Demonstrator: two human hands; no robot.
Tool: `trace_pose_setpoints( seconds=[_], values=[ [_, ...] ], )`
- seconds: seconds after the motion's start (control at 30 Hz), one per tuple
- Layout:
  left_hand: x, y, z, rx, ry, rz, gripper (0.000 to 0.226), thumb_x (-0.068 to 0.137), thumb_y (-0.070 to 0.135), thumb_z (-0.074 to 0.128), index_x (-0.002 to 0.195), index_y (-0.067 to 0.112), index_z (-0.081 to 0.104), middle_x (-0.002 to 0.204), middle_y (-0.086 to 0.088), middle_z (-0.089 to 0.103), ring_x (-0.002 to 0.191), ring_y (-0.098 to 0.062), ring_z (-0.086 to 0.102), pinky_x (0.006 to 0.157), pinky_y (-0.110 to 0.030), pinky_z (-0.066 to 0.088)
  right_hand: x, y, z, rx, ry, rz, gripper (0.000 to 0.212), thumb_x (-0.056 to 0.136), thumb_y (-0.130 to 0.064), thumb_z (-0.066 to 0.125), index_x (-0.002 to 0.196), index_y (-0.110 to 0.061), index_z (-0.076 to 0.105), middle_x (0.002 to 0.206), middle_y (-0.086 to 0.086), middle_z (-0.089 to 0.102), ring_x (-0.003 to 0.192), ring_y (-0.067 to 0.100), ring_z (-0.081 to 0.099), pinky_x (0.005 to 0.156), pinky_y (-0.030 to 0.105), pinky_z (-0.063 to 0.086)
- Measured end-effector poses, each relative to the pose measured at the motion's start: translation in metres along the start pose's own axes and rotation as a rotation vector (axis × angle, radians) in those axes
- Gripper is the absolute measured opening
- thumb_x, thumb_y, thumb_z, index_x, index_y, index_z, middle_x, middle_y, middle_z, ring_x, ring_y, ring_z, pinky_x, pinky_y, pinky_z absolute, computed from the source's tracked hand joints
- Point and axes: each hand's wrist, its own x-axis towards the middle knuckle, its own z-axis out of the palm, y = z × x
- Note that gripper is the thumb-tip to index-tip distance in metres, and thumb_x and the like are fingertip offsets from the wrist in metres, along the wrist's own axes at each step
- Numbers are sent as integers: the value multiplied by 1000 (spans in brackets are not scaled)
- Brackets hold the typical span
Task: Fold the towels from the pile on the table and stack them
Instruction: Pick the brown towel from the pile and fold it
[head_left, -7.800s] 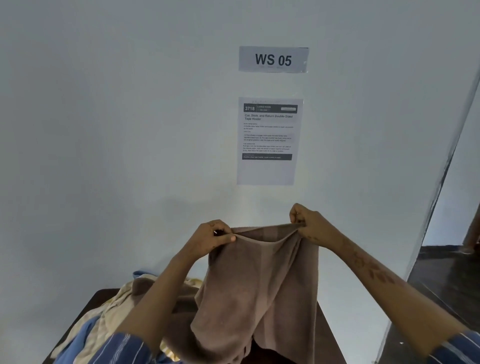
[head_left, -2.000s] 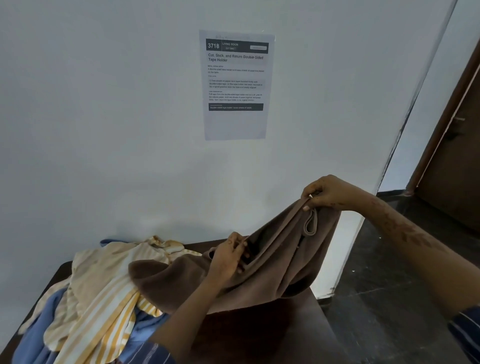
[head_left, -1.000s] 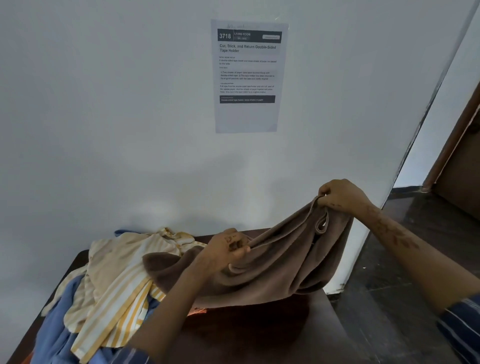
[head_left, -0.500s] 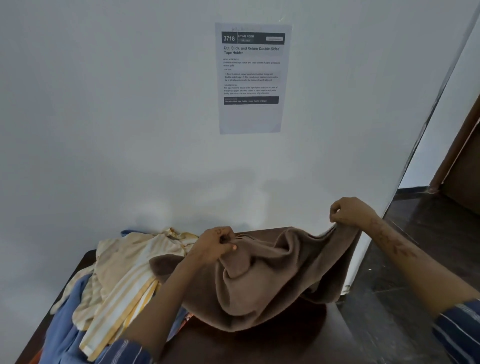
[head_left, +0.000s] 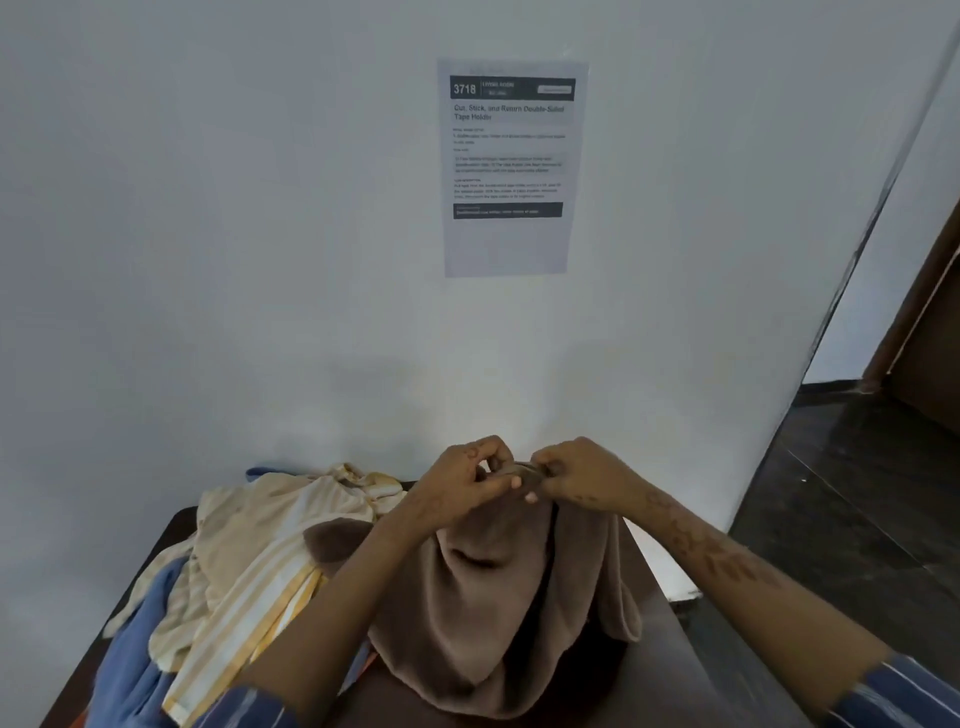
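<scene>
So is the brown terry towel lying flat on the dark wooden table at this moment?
No, both the left hand and right hand pinch the brown terry towel together at its top, and it hangs bunched.

We see the surface (head_left: 691, 670) set against the wall (head_left: 260, 260), a sheet of paper (head_left: 506, 239) on the wall above it. The pile of towels (head_left: 249, 561) lies on its left part. To the right of the pile a towel (head_left: 498, 613) hangs from the left hand (head_left: 457, 488) and right hand (head_left: 582, 475), side by side; its lower end seems to rest on the surface.
</scene>
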Motion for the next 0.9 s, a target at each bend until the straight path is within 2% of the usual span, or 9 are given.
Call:
trace_pose_setpoints(
  seconds=[0.17, 0.23, 0.3, 0.37, 0.47, 0.57, 0.7, 0.8, 0.9],
  values=[
    [-2, 11, -15, -254, -123, -198, 44, 92, 54, 47, 89, 14, 61, 77, -14, 57, 52, -20, 47, 48, -24, 39, 11, -18, -34, -211, 124, -123, 12, 83, -24, 60, 91, -23, 70, 79, -6, 67, 71, 9, 52, 67, 29, 41],
    [-3, 11, -24, -289, -157, -239, 45, 98, 46, 40, 98, 8, 62, 90, -14, 65, 47, -17, 51, 44, -21, 41, 15, -15, -42, -223, 178, -159, 19, 82, -14, 57, 91, -23, 71, 82, -6, 71, 73, 13, 59, 66, 29, 43],
    [-4, 4, -26, -180, -233, -241, 27, 99, 30, 44, 110, 11, 60, 90, -5, 66, 47, -10, 54, 48, -20, 44, 16, -10, -47, -167, 220, -173, 25, 79, -8, 55, 92, -23, 72, 85, -7, 73, 76, 15, 63, 68, 30, 48],
    [-8, -5, -23, 91, -235, -236, 27, 92, 32, 57, 118, 24, 58, 86, 9, 61, 59, -6, 57, 59, -19, 44, 18, -8, -52, -125, 246, -183, 30, 78, -8, 53, 93, -25, 72, 88, -9, 73, 78, 12, 64, 71, 31, 50],
    [-10, -18, -8, 168, 43, -137, 17, 78, 37, 67, 92, 28, 65, 87, 15, 57, 72, -6, 55, 71, -27, 45, 20, -7, -56, -63, 291, -206, 31, 79, -4, 54, 95, -24, 73, 91, -10, 73, 81, 11, 64, 73, 31, 50],
    [-12, -11, -2, 222, 236, 25, 15, 74, 36, 60, 76, 21, 59, 94, 13, 53, 83, -6, 55, 72, -27, 48, 22, -4, -57, -42, 325, -204, 32, 80, 0, 54, 95, -21, 73, 92, -7, 73, 81, 12, 64, 73, 30, 49],
    [-21, 9, -6, 199, 285, 239, 8, 73, 21, 53, 74, 14, 48, 93, 5, 54, 84, -15, 55, 71, -35, 48, 24, 6, -61, 11, 379, -115, 30, 80, 0, 52, 92, -20, 72, 90, -6, 73, 82, 15, 64, 76, 33, 49],
    [-26, 25, -8, 278, 361, 424, 8, 74, 10, 58, 75, 16, 52, 110, 11, 53, 101, -11, 51, 82, -22, 43, 25, 13, -59, 10, 397, -56, 29, 79, -1, 52, 90, -19, 71, 90, -4, 72, 83, 19, 64, 76, 34, 49],
    [-23, 39, -1, 376, 284, 597, 6, 76, 6, 55, 78, 11, 53, 116, -1, 55, 102, -17, 51, 86, -20, 40, 29, 11, -52, 10, 384, -32, 22, 80, -5, 53, 86, -16, 70, 86, -2, 72, 80, 20, 64, 73, 37, 51]
  ],
)
